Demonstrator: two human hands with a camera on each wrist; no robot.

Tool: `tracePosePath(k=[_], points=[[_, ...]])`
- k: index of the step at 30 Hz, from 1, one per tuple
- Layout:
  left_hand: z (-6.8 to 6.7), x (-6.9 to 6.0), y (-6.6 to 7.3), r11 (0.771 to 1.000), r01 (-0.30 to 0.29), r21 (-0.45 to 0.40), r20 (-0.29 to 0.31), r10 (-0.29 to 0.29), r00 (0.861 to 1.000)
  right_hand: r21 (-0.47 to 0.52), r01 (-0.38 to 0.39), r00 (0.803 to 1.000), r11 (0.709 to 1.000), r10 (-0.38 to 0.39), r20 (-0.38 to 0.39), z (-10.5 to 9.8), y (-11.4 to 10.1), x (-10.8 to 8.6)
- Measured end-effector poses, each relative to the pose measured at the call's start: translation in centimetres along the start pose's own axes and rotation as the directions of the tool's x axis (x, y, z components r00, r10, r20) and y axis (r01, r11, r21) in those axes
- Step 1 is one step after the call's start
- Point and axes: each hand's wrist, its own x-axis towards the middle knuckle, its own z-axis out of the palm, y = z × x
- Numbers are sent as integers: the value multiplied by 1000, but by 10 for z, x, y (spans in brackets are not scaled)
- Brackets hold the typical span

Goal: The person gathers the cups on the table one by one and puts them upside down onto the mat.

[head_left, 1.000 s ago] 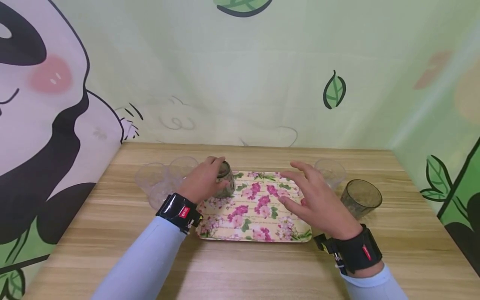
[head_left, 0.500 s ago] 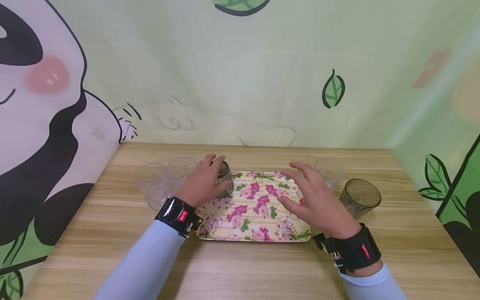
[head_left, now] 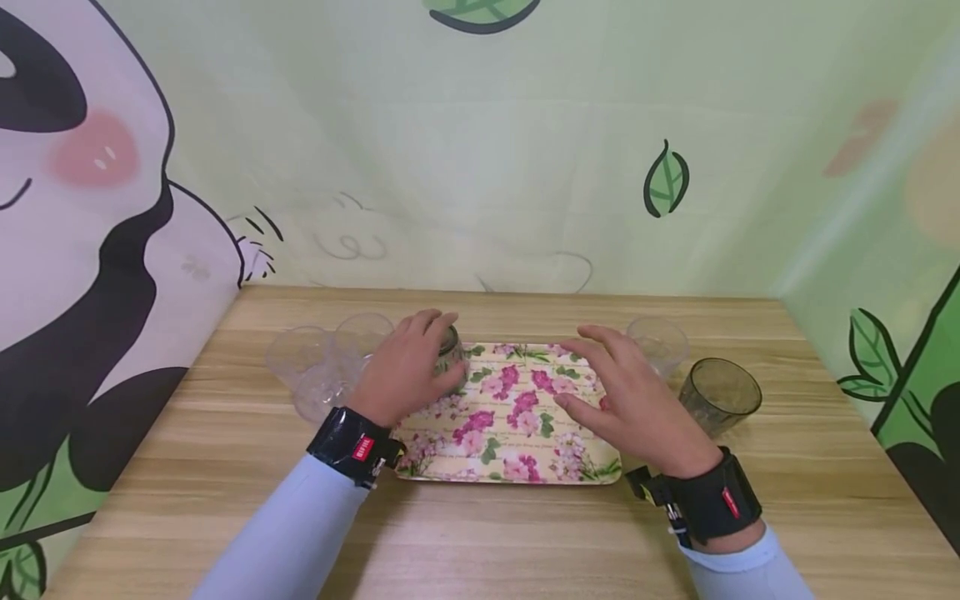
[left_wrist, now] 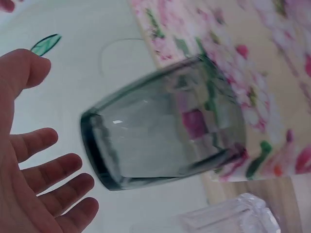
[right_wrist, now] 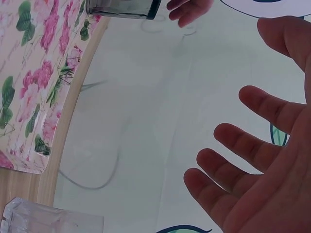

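Note:
A smoky grey drinking glass (head_left: 452, 357) stands upright on the far left part of a flower-patterned tray (head_left: 510, 454). My left hand (head_left: 401, 371) is over its near left side and hides part of it in the head view. In the left wrist view a gap shows between the glass (left_wrist: 155, 131) and the spread, relaxed fingers (left_wrist: 53, 172). My right hand (head_left: 637, 404) hovers above the tray's right side, fingers apart and holding nothing. The right wrist view also shows these loosely bent fingers (right_wrist: 243, 145) with nothing in them.
A second smoky glass (head_left: 720, 400) stands on the wooden table (head_left: 480, 542) right of the tray, with a clear glass (head_left: 662, 340) behind it. Several clear glasses (head_left: 300, 354) cluster left of the tray. A printed cloth backdrop (head_left: 487, 167) rises behind the table.
My left hand has lifted a little from beside the smoky glass and now covers more of it in the head view. The right hand and the glasses stay almost still.

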Motion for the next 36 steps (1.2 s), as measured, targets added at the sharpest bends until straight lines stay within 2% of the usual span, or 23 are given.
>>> tracePosePath(k=[8,14,21,28,36], points=[[-11,-10,13,990,-60,-127,-62,52,997,4,-14,1000,1000,14,-5,-1,-2,0],[-15,-16,22,982,-135,-132,-132,117,984,-21,-9,999,1000,9,-38,0,-2,0],[-20,-24,31,978,-147,-146,-134,127,983,-30,-1,999,1000,0,-49,-1,-2,0],[-24,-30,38,974,-152,-166,-132,131,983,-24,-18,1000,1000,18,-11,-4,-6,-2],[-30,-34,43,987,-128,-93,-95,120,988,-23,-21,1000,1000,21,10,-7,-10,-3]])
